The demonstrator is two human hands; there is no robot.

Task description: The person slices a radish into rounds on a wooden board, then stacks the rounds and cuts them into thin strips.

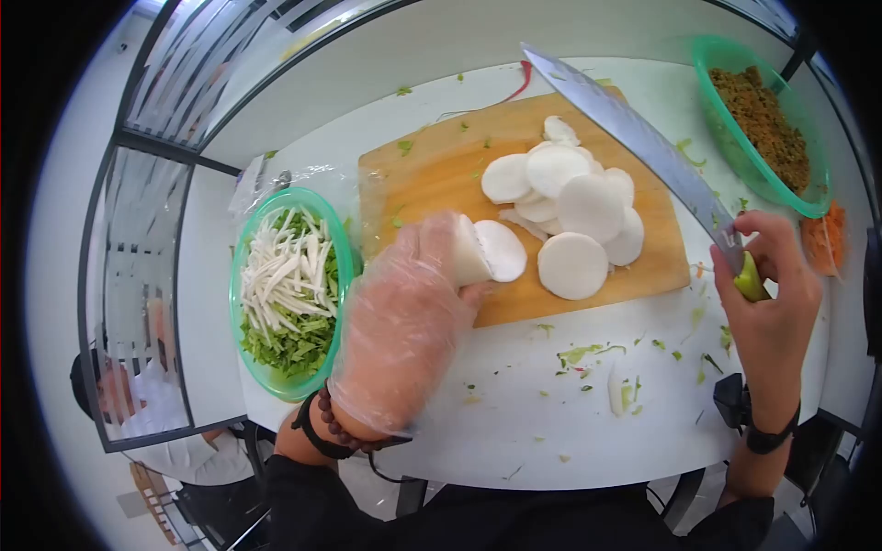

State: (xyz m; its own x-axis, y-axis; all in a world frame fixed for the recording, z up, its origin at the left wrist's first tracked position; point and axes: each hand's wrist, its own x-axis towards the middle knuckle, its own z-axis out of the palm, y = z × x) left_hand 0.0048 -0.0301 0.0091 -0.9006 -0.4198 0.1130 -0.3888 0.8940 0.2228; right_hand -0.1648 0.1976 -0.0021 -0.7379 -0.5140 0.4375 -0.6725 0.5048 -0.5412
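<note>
My left hand (pixel 404 308), in a clear plastic glove, is closed around a piece of white radish (pixel 470 253) on the wooden cutting board (pixel 427 188). One cut slice (pixel 502 252) leans at the radish's right end. My right hand (pixel 772 275) grips a kitchen knife (pixel 634 133) by its green handle (pixel 751 280). The blade points up and left, over the board's far right corner, apart from the radish. Round white radish slices (pixel 571 266) lie in an overlapping pile on the right half of the board.
Left of the board stands a green basket (pixel 345 266) of shredded greens and white strips. At the back right, a green bowl (pixel 721 138) holds a brown crumbly mixture, with shredded carrot (pixel 825 241) beside it. Green scraps (pixel 588 354) litter the white table (pixel 514 432). A person (pixel 165 404) sits behind the partition.
</note>
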